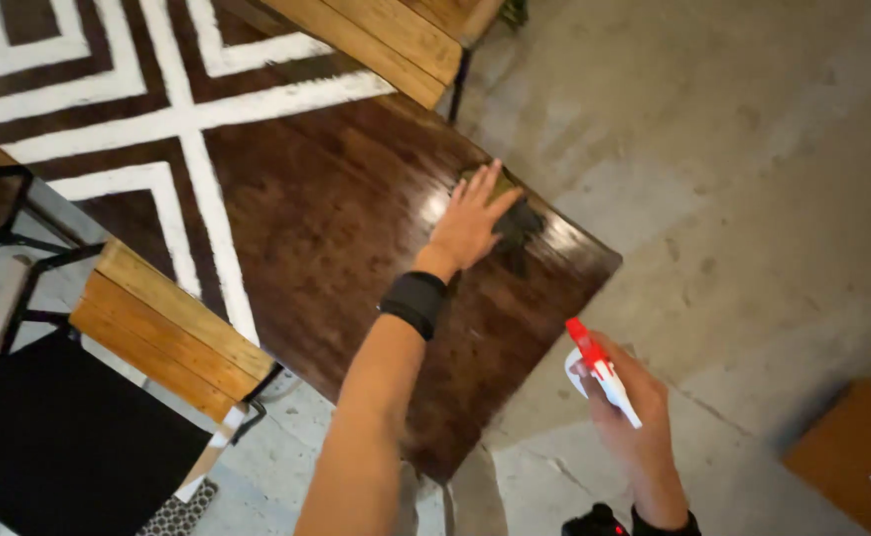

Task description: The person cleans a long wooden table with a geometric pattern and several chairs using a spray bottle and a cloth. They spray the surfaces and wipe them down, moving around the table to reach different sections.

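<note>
Pressing flat, left hand (pixel 472 220) spreads fingers over dark cloth (pixel 511 213) near far corner of counter (pixel 336 228); right hand (pixel 626 397) closes around spray bottle (pixel 599 372) off counter edge; wet sheen beside cloth suggests wiping underway, rest of dark wood seemingly unwiped.

- The cloth (pixel 511 212) lay mostly under the left hand (pixel 475 220); only its dark and greenish edges showed.
- The spray bottle (pixel 599 373) showed just its red and white head; the right hand (pixel 626 397) hid its body.
- The cardboard box (pixel 852 457) was cut off by the right and lower edges.
- The chair (pixel 147 333) ran past the left edge.
</note>
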